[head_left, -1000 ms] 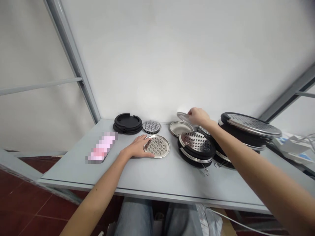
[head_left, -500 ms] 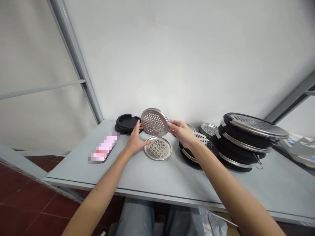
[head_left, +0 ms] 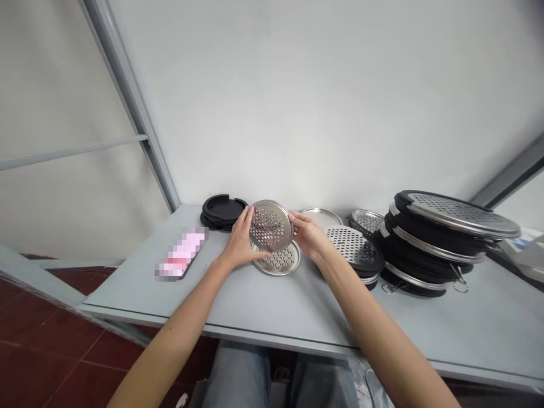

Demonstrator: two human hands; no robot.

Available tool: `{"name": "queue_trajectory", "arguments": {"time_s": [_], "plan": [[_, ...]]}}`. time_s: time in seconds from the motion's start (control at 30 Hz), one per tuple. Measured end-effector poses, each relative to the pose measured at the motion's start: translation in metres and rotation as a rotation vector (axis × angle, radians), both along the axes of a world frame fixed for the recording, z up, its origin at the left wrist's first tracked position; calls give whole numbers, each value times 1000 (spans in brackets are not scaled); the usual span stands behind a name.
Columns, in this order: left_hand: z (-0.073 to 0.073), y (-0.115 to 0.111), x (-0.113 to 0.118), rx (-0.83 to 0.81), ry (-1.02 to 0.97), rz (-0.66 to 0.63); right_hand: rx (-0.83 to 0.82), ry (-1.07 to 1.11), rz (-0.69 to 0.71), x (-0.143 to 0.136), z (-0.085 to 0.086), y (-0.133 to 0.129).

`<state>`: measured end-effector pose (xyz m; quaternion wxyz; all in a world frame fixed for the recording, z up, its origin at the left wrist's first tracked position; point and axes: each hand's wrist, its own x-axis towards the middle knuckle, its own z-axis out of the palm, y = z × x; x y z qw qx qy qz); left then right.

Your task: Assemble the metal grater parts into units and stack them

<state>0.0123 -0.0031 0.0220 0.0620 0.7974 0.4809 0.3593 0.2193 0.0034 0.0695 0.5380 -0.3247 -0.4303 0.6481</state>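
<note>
The grey table [head_left: 250, 314] carries everything, the tall stack [head_left: 429, 249] being the biggest load, at the right: black round containers with metal bands and a perforated metal top, their insides hidden. Just beside it, the short stack [head_left: 355, 249] is likewise black, topped with a perforated metal face; its contents cannot be seen either. The left hand [head_left: 238, 243] has thumb and fingers spread around the left and lower rim of the raised disc [head_left: 272, 226]; whether they press on it, I cannot tell. The right hand [head_left: 310, 235] pinches that disc's right rim between thumb and fingers, holding it tilted above the table. At the back left, the black trays [head_left: 224, 211] are piled, the top one showing its shallow floor. The lower disc [head_left: 278, 266] lies flat, partly under the raised one. Behind the right hand sits the plain plate [head_left: 322, 215], partly covered; small perforated discs [head_left: 368, 220] are near it. The blurred phone [head_left: 182, 255] lies at the left.
</note>
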Motion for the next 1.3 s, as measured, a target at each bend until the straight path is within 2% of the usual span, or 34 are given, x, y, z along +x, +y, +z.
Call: {"name": "queue_trajectory", "arguments": {"time_s": [0.23, 0.5, 0.6, 0.67, 0.73, 0.83, 0.93, 1.07, 1.3], "plan": [[2, -3, 4, -21, 49, -13, -62, 62, -91, 2, -11, 3], [6, -4, 8, 18, 101, 10, -37, 19, -119, 7, -12, 3], [10, -7, 6, -40, 104, -54, 76, -202, -279, 7, -18, 3], [13, -9, 5, -101, 119, -124, 233, -472, -395, 7, -22, 1], [13, -12, 5, -158, 143, -186, 407, -778, -430, 7, -25, -1], [10, -13, 5, -207, 191, -241, 568, -1155, -323, 5, -31, -3], [5, -11, 4, -223, 224, -250, 601, -1357, -175, 3, -38, -4], [1, -8, 2, -246, 231, -236, 598, -1397, -98, 1, -47, -4], [-5, -6, 4, -259, 251, -226, 578, -1425, -89, 0, -52, -2]]}}
